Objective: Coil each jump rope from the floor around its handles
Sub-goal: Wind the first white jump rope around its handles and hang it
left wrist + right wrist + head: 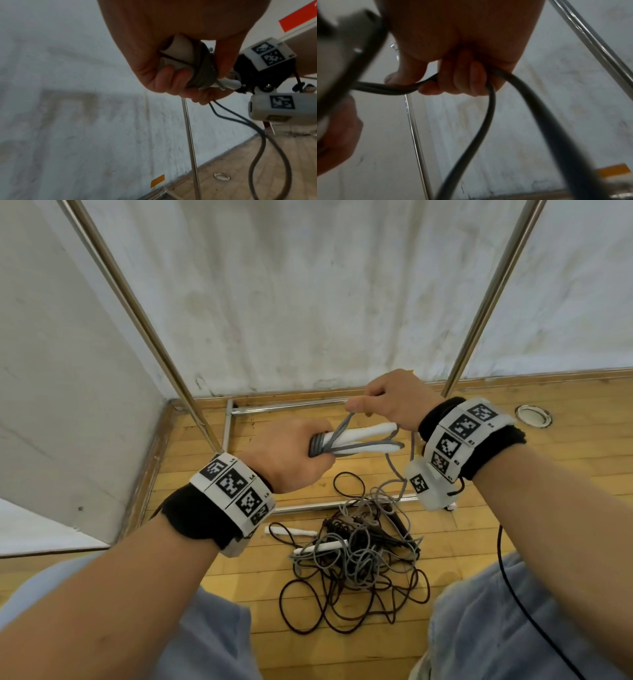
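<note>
My left hand (291,453) grips two white jump-rope handles (363,436) held side by side, pointing right. Several turns of grey rope (317,445) are wound round the handles close to that fist (171,75), where the coil (204,73) shows clearly. My right hand (387,402), just above the handles' free ends, pinches the grey rope (393,88) between thumb and curled fingers. From there the rope (394,467) hangs down to a tangled pile (359,553) of grey and dark ropes on the floor, with two more white handles (294,531) in it.
Two slanted metal poles (147,326) (493,289) rise from a metal frame base (291,405) on the wooden floor against a white wall. A round metal floor fitting (533,415) lies at right. My knees in blue trousers (513,618) flank the pile.
</note>
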